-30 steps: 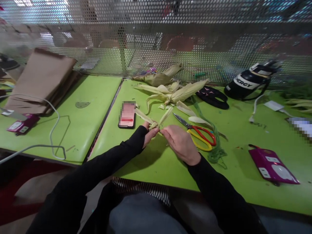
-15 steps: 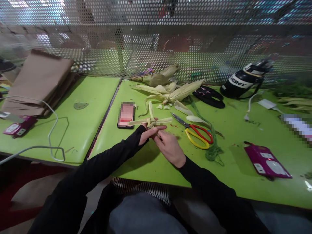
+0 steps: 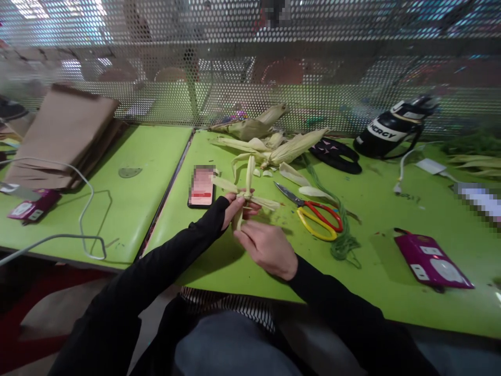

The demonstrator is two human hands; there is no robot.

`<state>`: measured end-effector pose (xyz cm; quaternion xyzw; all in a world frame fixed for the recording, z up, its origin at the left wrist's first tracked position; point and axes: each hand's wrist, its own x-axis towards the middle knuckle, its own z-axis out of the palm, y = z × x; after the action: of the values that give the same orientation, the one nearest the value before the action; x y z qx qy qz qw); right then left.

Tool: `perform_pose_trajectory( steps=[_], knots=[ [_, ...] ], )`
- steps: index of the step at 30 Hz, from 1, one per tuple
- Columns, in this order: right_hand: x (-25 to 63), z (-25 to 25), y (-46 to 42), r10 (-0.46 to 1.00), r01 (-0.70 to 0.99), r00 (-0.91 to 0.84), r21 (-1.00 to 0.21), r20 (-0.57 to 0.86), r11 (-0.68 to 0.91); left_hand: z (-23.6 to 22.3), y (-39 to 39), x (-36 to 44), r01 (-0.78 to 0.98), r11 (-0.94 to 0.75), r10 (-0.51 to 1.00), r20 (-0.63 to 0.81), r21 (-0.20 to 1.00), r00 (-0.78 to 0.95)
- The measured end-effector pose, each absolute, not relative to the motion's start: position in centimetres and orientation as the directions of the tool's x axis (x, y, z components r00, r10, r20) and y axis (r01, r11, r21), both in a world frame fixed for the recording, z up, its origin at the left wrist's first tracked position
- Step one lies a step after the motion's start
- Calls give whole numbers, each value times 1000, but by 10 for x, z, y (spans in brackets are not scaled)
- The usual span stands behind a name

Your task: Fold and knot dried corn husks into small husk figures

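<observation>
A cross-shaped piece of folded corn husk strips [image 3: 250, 175] is between my hands above the green table. My left hand [image 3: 234, 208] pinches it near the middle, where the strips cross. My right hand [image 3: 270, 248] is closed on the lower end of the strip that points toward me. To the right lie scissors [image 3: 319, 218] with one red and one yellow handle, blades partly apart, beside a bundle of green string [image 3: 341, 245]. Behind my hands is a heap of pale corn husks [image 3: 293, 146]. A phone [image 3: 201, 190] lies left of the woven piece.
Brown paper bags [image 3: 66, 136] and a white cable [image 3: 84, 203] lie at the left. Purple power strips sit on both sides, one [image 3: 432, 261] at the right. A black bottle [image 3: 395, 128] leans by the perforated metal screen [image 3: 242, 68]. A black mask-like item [image 3: 336, 155] lies near it.
My right hand has drawn down toward me with the near strip, away from my left hand. The husk cross has turned a little, and its far strip now leans right.
</observation>
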<state>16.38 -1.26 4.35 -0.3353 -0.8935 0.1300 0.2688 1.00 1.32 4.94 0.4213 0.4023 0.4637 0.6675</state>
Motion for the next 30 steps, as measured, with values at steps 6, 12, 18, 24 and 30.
perform_pose_trajectory(
  steps=[6, 12, 18, 24, 30],
  knots=[
    [180, 59, 6, 791, 683, -315, -453, 525, 573, 43, 11, 6, -193, 203, 945, -141, 960, 295],
    [176, 64, 3, 868, 468, -480, -799, 131, 379, 44, 4, 6, -20, -34, 953, 39, 999, 300],
    [181, 72, -2, 799, 402, -574, -787, 182, 468, 56, 6, -8, 183, -228, 944, 171, 956, 282],
    [190, 75, 8, 863, 440, -490, -820, 122, 366, 48, 8, -13, 161, -234, 927, 170, 959, 333],
    [179, 68, 8, 943, 183, -325, -974, 71, 137, 41, -5, 8, 18, -202, 869, 171, 979, 464]
  ],
)
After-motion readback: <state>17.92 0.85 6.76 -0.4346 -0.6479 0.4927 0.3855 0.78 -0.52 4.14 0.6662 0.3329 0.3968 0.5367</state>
